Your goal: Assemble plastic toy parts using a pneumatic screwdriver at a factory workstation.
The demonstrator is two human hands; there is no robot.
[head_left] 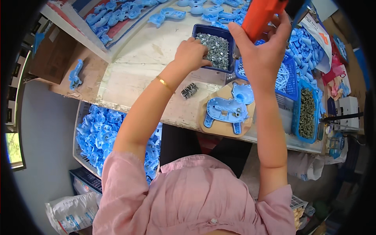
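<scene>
My left hand (190, 54) reaches over the left rim of a dark blue bin (212, 69) of small metal pieces (217, 50). Its fingers are curled down at the pieces; whatever they pinch is too small to make out. Raised to the right of the bin, my right hand (270, 49) is wrapped round an orange electric screwdriver (261, 18), whose upper end leaves the picture. Below, near the table edge, a light blue animal-shaped plastic shell half (225, 109) lies hollow side up on a tan fixture board (206, 126). Small round metal parts show inside it.
A small dark block with metal pins (189, 90) lies left of the board. At the right stand a blue basket of white parts (282, 80) and a blue tray of screws (307, 113). Blue shells fill a crate (98, 133) under the table and lie in heaps (117, 17) behind.
</scene>
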